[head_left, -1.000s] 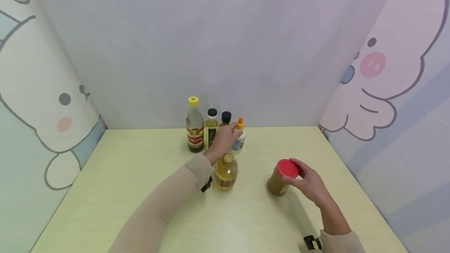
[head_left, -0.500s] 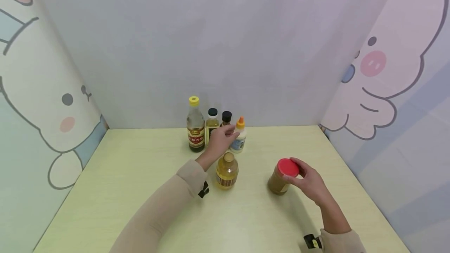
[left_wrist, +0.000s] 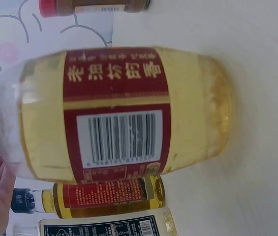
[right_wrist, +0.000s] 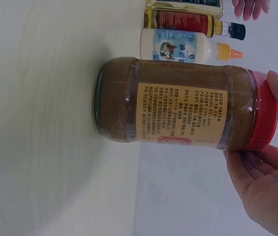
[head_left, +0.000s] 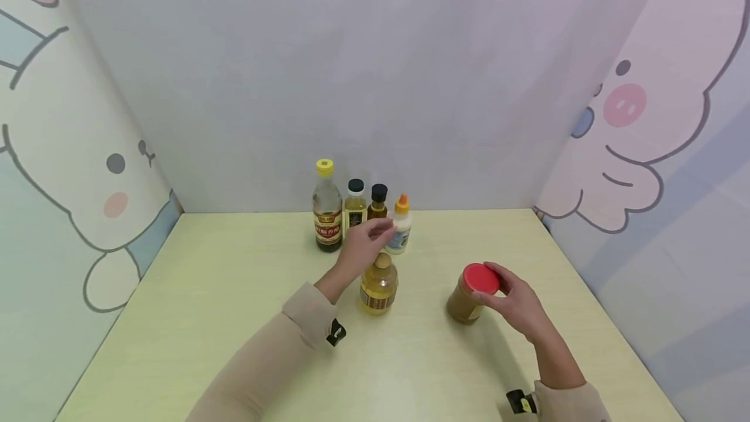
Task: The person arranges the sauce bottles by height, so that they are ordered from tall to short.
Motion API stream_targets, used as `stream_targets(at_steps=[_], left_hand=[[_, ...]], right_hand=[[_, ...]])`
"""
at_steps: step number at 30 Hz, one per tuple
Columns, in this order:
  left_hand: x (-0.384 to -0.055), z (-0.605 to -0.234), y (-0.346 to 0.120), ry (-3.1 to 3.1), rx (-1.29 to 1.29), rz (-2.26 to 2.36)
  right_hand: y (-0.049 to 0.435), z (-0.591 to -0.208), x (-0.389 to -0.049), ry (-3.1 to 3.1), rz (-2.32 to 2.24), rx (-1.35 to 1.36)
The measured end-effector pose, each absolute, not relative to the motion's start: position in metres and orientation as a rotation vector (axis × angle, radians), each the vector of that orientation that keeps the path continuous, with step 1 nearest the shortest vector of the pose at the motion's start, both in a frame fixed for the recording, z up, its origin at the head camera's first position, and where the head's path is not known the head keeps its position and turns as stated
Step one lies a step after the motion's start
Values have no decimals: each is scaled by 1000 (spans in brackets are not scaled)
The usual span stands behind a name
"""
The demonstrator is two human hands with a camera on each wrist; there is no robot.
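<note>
My right hand point(head_left: 515, 305) grips a jar of brown nut spread point(right_wrist: 188, 105) by its red lid point(head_left: 482, 278), thumb on one side and fingers on the other. The jar stands upright at the right of the table. My left hand point(head_left: 364, 243) holds nothing, its fingers loosely bent. It hovers just behind and above a round bottle of yellow oil point(head_left: 377, 292), which fills much of the left wrist view. Right at its fingertips in the head view is a white squeeze bottle point(head_left: 400, 236) with an orange pointed cap. A dark-capped oil bottle point(right_wrist: 185, 22) is partly hidden behind that hand.
At the back left of the group stands a tall yellow-capped bottle of dark liquid point(head_left: 328, 220). Beside it is a slim bottle of pale oil point(head_left: 355, 207). A grey wall point(head_left: 375, 83) closes off the far edge of the pale table point(head_left: 234, 259).
My left hand has drawn back from the white squeeze bottle, toward me and slightly left, uncovering more of the dark-capped bottle. My right hand keeps its grip on the jar.
</note>
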State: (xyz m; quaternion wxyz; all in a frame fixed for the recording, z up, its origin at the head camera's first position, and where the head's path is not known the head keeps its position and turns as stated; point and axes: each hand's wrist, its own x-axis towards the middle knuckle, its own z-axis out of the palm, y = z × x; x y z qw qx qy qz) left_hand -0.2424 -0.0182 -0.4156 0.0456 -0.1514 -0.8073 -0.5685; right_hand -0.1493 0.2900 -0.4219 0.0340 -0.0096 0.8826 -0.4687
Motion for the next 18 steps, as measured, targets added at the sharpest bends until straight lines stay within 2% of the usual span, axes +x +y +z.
stream_targets(at_steps=[18], left_hand=[[-210, -425, -28, -2431, -528, -1764]], right_hand=[[292, -424, -152, 2720, -1437, -32]])
